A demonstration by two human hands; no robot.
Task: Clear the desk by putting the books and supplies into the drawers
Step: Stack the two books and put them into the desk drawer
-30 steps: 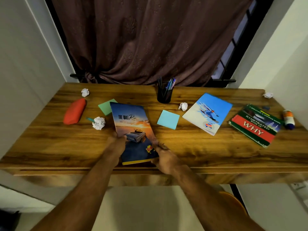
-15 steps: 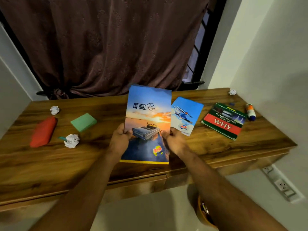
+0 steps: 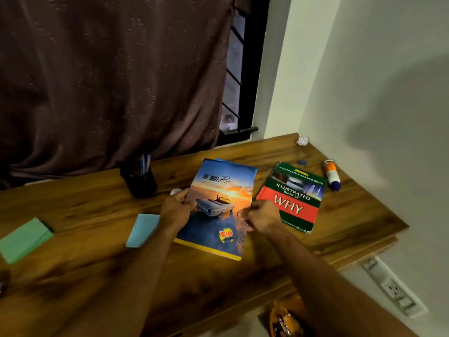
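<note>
The sunset-and-car notebook lies over the blue notebook, of which only a thin edge shows at the top right. My left hand grips the sunset notebook's left edge and my right hand grips its right edge. Just right of it, the green and red "WHY" book lies flat on the wooden desk. A glue stick lies at the far right by the wall.
A black pen cup stands behind my left hand. A blue sticky pad and a green pad lie to the left. Crumpled paper sits in the back corner, another scrap by my left hand. A small blue eraser lies nearby.
Both hands carried the sunset notebook from the desk's front middle to the right and laid it over the blue notebook. The view swung right with them.
</note>
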